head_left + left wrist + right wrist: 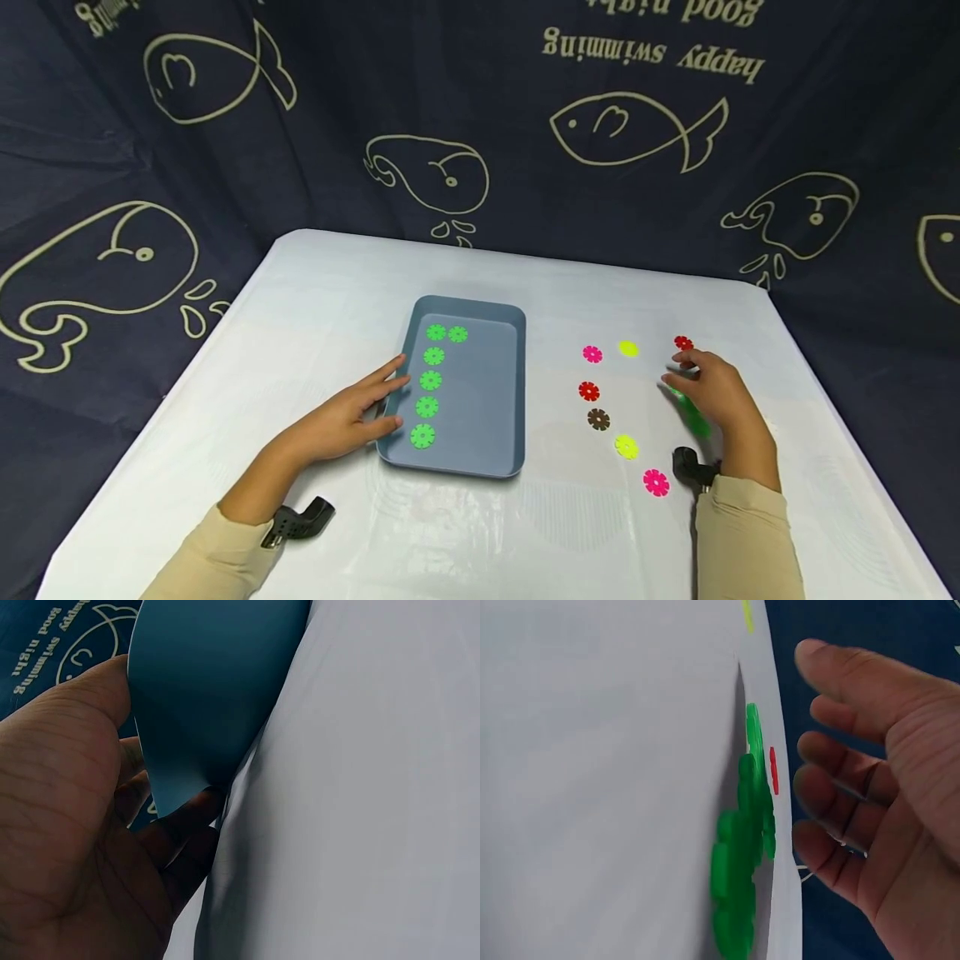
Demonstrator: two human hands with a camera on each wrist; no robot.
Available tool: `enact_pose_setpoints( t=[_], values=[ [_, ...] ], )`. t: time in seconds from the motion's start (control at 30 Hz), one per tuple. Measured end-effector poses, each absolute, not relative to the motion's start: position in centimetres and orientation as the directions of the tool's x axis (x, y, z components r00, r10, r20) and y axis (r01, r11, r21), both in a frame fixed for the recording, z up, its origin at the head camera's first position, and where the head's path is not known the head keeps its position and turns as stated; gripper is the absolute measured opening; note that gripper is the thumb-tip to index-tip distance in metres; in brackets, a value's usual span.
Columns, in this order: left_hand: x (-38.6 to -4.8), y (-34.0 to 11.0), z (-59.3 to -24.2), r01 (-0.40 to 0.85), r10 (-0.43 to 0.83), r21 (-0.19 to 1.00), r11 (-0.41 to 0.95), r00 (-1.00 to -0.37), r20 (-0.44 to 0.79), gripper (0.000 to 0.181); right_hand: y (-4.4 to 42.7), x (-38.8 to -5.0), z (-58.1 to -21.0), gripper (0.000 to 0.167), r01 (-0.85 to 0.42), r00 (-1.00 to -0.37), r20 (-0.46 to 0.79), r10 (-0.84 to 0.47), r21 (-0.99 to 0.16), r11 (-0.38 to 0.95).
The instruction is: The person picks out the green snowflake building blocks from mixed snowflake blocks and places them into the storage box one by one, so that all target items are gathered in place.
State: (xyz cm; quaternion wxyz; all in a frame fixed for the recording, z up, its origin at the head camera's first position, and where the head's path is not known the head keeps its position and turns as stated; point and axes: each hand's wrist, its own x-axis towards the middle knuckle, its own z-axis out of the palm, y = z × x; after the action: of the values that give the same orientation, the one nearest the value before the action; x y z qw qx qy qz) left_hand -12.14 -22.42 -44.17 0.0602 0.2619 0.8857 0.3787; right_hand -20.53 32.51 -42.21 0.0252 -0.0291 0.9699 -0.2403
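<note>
A grey-blue rectangular tray (480,454) lies on the table. My left hand (345,425) rests at its left rim, fingers spread; in the left wrist view, the ring and little fingers touch the outer wall (210,682). Notched green discs (431,381) form a column along the tray's left side, with one more beside the top one. My right hand (712,387) hovers over the table's right part, fingers loosely bent and nothing between them. Just below it are several blurred green discs (735,877), close together near the tabletop; whether they touch it I cannot tell.
Between tray and right hand lie loose discs: pink (592,354), yellow (628,348), red (588,391), brown (598,419), with another yellow and pink one nearer. A red disc (682,342) lies just beyond the right hand. A dark fish-patterned cloth (510,217) hangs behind the white table (345,275).
</note>
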Motion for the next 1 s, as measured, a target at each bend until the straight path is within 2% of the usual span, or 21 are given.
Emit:
enact_pose_setpoints(
  t=[0.37, 1.0],
  values=[
    [-12.12, -22.58, -44.52, 0.423, 0.503, 0.698, 0.578, -0.858, 0.104, 0.067, 33.2, -20.35, -42.49, 0.053, 0.007, -0.99, -0.128, -0.056, -0.441, 0.898],
    [-12.02, -22.4, -44.13, 0.412, 0.504, 0.699, 0.584, -0.859, 0.085, 0.067, 32.92, -20.35, -42.65, 0.048, 0.068, -0.978, -0.207, -0.023, -0.421, 0.905]
  ],
)
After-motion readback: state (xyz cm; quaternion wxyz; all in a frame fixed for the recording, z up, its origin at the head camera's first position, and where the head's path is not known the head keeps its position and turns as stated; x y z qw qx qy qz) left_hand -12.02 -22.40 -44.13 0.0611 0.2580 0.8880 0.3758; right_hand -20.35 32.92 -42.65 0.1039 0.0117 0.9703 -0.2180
